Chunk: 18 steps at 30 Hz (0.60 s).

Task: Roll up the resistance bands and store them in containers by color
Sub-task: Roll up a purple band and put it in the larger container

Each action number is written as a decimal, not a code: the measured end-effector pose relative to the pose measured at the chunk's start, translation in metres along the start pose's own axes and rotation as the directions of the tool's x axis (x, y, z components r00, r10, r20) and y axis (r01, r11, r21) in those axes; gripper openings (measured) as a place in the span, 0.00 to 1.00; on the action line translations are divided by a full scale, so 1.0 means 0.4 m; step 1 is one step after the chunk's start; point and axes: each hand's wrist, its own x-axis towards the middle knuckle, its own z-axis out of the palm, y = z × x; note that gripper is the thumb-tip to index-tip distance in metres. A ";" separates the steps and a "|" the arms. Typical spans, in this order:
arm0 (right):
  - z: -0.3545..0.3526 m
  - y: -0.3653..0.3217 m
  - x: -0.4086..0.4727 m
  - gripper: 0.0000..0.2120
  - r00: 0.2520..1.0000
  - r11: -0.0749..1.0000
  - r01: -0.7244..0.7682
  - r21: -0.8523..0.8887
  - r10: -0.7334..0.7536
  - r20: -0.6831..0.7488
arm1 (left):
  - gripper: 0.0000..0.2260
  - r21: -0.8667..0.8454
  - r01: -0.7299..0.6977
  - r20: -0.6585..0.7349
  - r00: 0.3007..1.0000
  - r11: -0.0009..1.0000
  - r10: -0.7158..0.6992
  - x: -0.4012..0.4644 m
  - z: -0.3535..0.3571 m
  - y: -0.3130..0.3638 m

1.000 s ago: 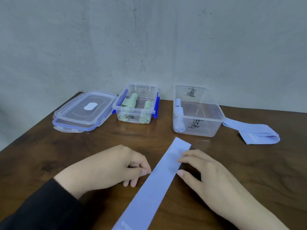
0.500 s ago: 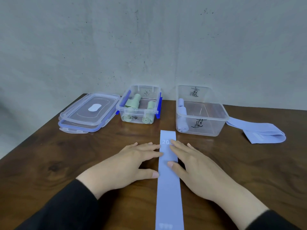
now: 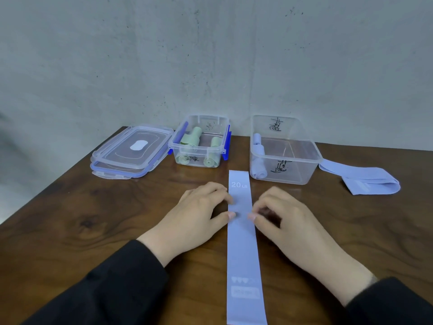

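Lying flat and straight along the dark, glossy wood-grain bench (image 3: 82, 219) is a long pale-blue rubbery resistance band (image 3: 242, 242), matte and smooth, printed "20 LB" in white at its far end and with small white marks near its close end. It runs from just before the containers down to the bottom edge of view.

Left hand (image 3: 199, 214): black sleeve to the wrist, fingers curled, thumb tip and fingertips touching the band's left edge about a third of the way down from the far end.

Right hand (image 3: 288, 216): likewise sleeved, fingers curled, thumb tip on the band's right edge, opposite the left thumb. Whether either hand pinches the band or merely presses it to the bench cannot be told.

Clear rectangular plastic box with blue clips (image 3: 200, 143), far centre: holds rolled pale-green bands (image 3: 212, 158), black handwriting on the front wall.

Larger clear plastic tub (image 3: 293, 170), far right of centre, touching distance beyond the band's end: holds rolled pale-blue bands (image 3: 259, 158) along its left wall; black handwriting front and back.

Stacked clear flat lids with blue rims (image 3: 131, 153), far left, beside the green box.

Loose folded pale-blue band (image 3: 365, 179), right of the tub, one end against its wall.

Grey speckled plaster wall (image 3: 210, 55) behind.
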 end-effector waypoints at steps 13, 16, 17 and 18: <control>-0.001 -0.079 -0.195 0.08 0.922 0.968 0.251 0.024 -0.247 0.297 | 0.10 0.042 -0.299 0.002 0.954 0.953 0.299 -0.147 0.016 0.076; -0.010 -0.090 -0.201 0.07 0.921 0.975 0.218 0.036 -0.218 0.322 | 0.09 0.003 -0.389 0.051 0.920 0.921 0.389 -0.196 0.008 0.093; -0.011 -0.091 -0.202 0.07 0.921 0.977 0.210 0.042 -0.212 0.327 | 0.09 -0.012 -0.406 0.067 0.911 0.914 0.406 -0.208 0.005 0.098; -0.012 -0.092 -0.201 0.06 0.921 0.978 0.202 0.052 -0.208 0.329 | 0.09 -0.028 -0.416 0.081 0.906 0.909 0.416 -0.219 0.003 0.102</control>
